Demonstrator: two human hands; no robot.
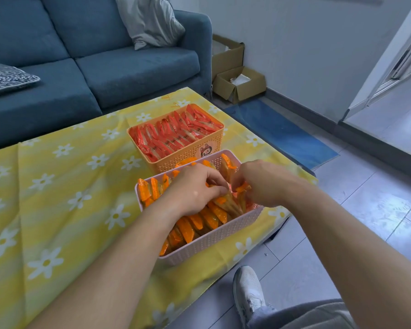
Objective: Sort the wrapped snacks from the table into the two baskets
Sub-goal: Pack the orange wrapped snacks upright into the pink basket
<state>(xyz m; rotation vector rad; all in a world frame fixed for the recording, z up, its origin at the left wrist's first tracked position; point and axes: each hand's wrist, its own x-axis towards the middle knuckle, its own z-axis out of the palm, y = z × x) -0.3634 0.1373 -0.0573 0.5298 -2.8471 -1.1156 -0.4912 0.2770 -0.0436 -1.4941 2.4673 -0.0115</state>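
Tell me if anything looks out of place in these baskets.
One thing: between the fingers of both hands, in the pink basket of orange snacks, sits a reddish wrapper like those in the orange basket. It may be missorted.

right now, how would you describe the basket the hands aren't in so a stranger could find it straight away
Start at the table with the yellow daisy cloth in front of the blue sofa. Two baskets sit near its right edge; take the farther one, nearer the sofa, the orange basket. Unlike the pink basket of orange-wrapped snacks, it holds red-wrapped snacks and has a cartoon animal sticker on its front.
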